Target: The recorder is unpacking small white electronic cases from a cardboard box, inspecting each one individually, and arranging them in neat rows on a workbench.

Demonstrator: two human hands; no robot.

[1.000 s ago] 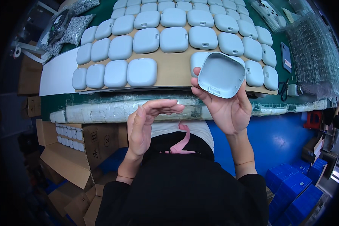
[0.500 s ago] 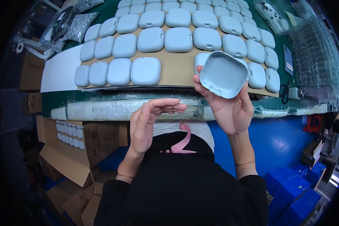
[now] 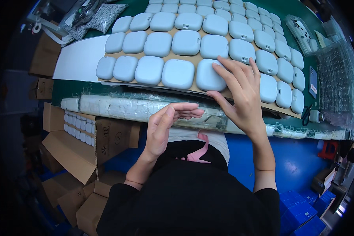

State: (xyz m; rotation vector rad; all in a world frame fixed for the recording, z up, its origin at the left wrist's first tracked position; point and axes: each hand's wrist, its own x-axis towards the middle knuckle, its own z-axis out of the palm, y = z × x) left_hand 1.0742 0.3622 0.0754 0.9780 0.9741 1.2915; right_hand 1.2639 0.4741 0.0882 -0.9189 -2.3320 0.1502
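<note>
I see the right hand (image 3: 240,94) spread flat in the middle of the frame, a little to the right. Its fingers (image 3: 229,67) are open wide and rest on the pale blue case (image 3: 209,75) at the right end of the front row. The palm faces down. It grips nothing; it only presses or touches the top of that case. I cannot tell if the thumb touches the case or just the brown board (image 3: 192,87) under it.

The case lies just up and left of the palm, right under the fingertips. It is a rounded square, so it has no real long side. It sits in line with the other pale blue cases (image 3: 178,73) in that row, which runs left across the frame. More rows fill the upper part of the frame.

The left hand (image 3: 165,126) is lower, near the middle, below the board. It is held up with the fingers half curled and the palm turned to the right. It holds nothing. It hovers over the long plastic-wrapped white bundle (image 3: 145,108) that lies along the front of the green table (image 3: 72,87). It is well apart from the case, so the right hand is far nearer.

At the lower left of the frame I see an open cardboard box (image 3: 86,135) with small white pieces in rows.
</note>
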